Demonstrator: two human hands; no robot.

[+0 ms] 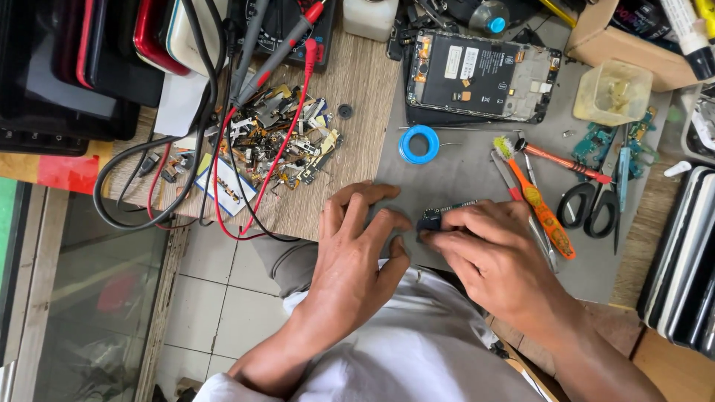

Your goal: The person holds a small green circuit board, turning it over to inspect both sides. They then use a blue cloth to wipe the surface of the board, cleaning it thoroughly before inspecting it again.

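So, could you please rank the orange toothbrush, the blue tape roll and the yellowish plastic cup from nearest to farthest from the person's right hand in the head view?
From the right hand:
1. Orange toothbrush, just beside it on the mat.
2. Blue tape roll, farther up the mat, nearer its left edge.
3. Yellowish plastic cup, far corner near the cardboard box.

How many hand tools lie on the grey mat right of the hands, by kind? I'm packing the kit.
Scissors: 1
Toothbrush: 1
Screwdriver: 1
Tweezers: 1
Total: 4
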